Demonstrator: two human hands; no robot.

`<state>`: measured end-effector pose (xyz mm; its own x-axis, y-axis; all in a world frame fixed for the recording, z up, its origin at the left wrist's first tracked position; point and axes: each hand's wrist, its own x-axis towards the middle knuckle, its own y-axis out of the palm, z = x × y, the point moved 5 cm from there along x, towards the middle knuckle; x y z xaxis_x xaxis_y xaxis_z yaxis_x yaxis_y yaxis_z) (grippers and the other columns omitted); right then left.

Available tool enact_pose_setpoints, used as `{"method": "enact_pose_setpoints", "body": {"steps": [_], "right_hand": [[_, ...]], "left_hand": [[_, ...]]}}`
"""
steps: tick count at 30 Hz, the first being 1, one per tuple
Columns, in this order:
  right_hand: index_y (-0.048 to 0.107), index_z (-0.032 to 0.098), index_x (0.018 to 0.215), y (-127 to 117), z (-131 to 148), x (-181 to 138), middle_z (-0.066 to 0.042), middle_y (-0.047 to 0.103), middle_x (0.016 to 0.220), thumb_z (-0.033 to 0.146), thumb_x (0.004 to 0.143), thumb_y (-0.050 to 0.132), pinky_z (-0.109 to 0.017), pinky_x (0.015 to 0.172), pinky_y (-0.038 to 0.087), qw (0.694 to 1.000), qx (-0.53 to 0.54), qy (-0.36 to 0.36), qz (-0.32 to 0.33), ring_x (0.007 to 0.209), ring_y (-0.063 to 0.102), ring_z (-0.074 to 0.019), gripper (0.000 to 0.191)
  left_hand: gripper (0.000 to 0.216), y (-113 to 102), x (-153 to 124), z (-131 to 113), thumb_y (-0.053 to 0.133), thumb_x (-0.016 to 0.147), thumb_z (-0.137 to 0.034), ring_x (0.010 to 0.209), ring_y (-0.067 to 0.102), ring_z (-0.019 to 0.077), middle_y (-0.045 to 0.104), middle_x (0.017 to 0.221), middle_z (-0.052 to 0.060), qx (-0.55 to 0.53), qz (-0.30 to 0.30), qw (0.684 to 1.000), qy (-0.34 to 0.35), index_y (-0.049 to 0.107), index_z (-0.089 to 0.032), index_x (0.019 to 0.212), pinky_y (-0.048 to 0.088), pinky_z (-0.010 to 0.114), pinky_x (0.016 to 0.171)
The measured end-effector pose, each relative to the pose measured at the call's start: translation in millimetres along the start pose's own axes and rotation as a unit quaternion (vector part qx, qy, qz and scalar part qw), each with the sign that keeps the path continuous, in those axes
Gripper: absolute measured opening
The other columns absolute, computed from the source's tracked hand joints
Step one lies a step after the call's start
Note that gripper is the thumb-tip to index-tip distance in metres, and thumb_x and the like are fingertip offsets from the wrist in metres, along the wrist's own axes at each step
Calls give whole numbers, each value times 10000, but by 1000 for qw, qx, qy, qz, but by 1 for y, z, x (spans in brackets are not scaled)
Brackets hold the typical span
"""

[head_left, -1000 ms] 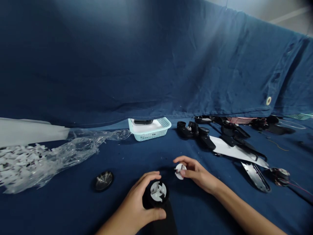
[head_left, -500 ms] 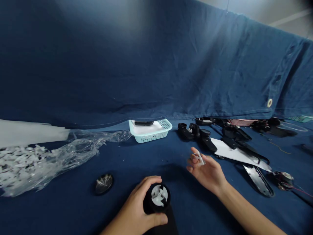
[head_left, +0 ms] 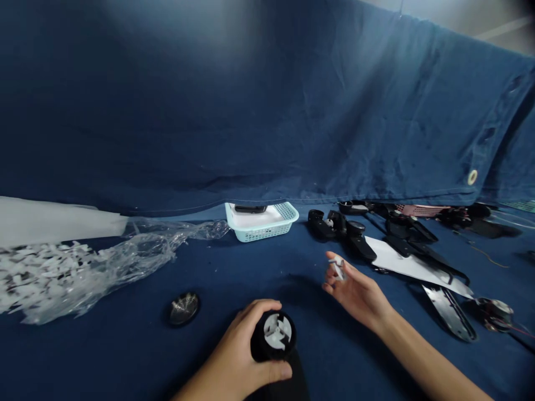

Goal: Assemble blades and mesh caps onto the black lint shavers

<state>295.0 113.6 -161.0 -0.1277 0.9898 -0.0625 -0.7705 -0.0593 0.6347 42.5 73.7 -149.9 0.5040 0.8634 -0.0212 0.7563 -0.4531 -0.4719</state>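
Note:
My left hand (head_left: 246, 356) curls round the round head of a black plastic housing (head_left: 290, 372), thumb on the near side and fingers on the far side. Set in that head is a white slotted disc (head_left: 277, 331) with dark gaps. To the right, my right hand (head_left: 359, 292) is raised off the cloth, palm turned partly up. Between its thumb and fingers sits a small white plastic piece (head_left: 339, 268) with thin arms. A round black cap (head_left: 184, 308) with a shiny, streaked surface lies left of my left hand, apart from it.
A light blue basket (head_left: 265, 231) stands at the back, holding a dark object. On the left, a clear plastic bag (head_left: 125, 267) spills over many small white pieces (head_left: 42, 275). Black housings (head_left: 359, 245), a white sheet (head_left: 390, 259) and a motor-like part (head_left: 497, 312) crowd the right.
The view has shifted slightly, so the scene sits a little farther right. In my right fingers the white piece has turned somewhat. My left hand keeps its hold on the housing.

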Motion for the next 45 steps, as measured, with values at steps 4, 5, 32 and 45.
{"method": "enact_pose_setpoints", "body": {"steps": [4,5,32,45], "right_hand": [[701,278,1094,0,2,-1,-8,615,810,350,725,806,-312,720,448,998,-57,-17,-9,740,534,-171,391],[703,278,1086,1,3,-1,-8,612,811,356,727,806,-316,715,438,997,-74,-20,-9,739,527,-175,382],[705,219,1018,4,2,0,-12,614,804,398,730,799,-305,695,414,956,-287,-50,-27,743,527,-185,351],[706,197,997,1,2,6,-14,626,820,379,737,786,-299,656,426,970,-237,-47,-12,667,528,-155,327]], "left_hand": [[747,0,-2,-3,855,619,-406,1250,487,335,548,1345,61,-6,-2,1000,-13,527,-337,1287,353,511,1080],[754,1,-3,-2,861,614,-407,1253,485,330,544,1348,61,-9,-6,1000,-15,528,-335,1287,348,503,1086],[213,-137,-7,12,702,670,-330,822,666,300,675,959,42,336,-41,938,-71,720,-299,880,486,353,668],[218,-67,18,12,630,814,-290,1163,568,299,523,1362,73,256,-149,953,71,572,-251,1021,450,478,976]]}}
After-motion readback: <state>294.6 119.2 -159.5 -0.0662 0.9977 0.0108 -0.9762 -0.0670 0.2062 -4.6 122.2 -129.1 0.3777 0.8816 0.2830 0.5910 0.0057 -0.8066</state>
